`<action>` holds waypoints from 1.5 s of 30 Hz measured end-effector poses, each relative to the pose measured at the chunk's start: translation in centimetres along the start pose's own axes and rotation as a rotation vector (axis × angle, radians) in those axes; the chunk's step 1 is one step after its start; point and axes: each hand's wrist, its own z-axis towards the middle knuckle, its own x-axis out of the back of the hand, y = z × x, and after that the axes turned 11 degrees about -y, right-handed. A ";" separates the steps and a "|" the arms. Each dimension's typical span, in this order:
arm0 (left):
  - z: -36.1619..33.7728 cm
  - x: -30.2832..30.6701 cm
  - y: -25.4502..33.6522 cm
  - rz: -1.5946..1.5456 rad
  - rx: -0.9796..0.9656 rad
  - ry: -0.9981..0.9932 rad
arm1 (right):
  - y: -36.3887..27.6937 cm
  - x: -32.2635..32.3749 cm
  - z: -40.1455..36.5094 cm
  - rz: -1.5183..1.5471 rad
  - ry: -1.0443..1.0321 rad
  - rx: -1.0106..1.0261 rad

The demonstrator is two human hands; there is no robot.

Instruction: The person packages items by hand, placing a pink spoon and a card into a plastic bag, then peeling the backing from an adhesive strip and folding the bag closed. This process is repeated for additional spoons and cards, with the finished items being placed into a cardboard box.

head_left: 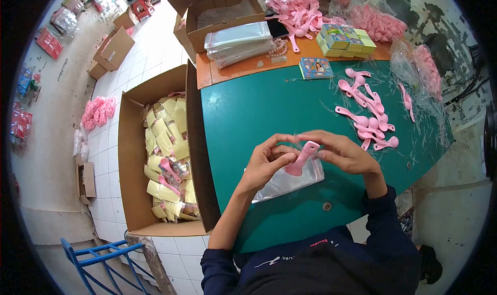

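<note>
Left hand point(266, 163), right hand point(347, 152) pinch pink spoon point(303, 159), seemingly inside clear bag point(290, 182).

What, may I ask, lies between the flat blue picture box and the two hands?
Head view: only bare green tabletop lies between the flat blue picture box and the left hand and right hand.

Loose pink spoons point(365, 116) lie on the green table point(248, 108) — beside it, a carton point(129, 160) of yellow packets point(168, 139).
</note>
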 end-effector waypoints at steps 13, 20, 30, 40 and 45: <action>-0.9 -0.1 3.7 -0.090 -0.263 -0.068 | 0.9 1.1 -0.7 0.233 0.149 -0.138; -0.7 -0.1 5.1 -0.044 -0.438 -0.088 | 0.8 -1.2 -0.1 0.141 0.049 -0.050; 0.0 -0.5 5.7 -0.144 -0.523 0.012 | 0.8 -3.8 1.7 -0.064 0.047 -0.090; 1.6 -1.0 7.8 -0.204 -0.537 0.278 | 0.2 -4.5 3.5 0.033 0.265 0.008; 2.7 -1.0 9.5 -0.192 -0.543 0.546 | 1.2 -2.8 3.5 0.218 0.226 -0.088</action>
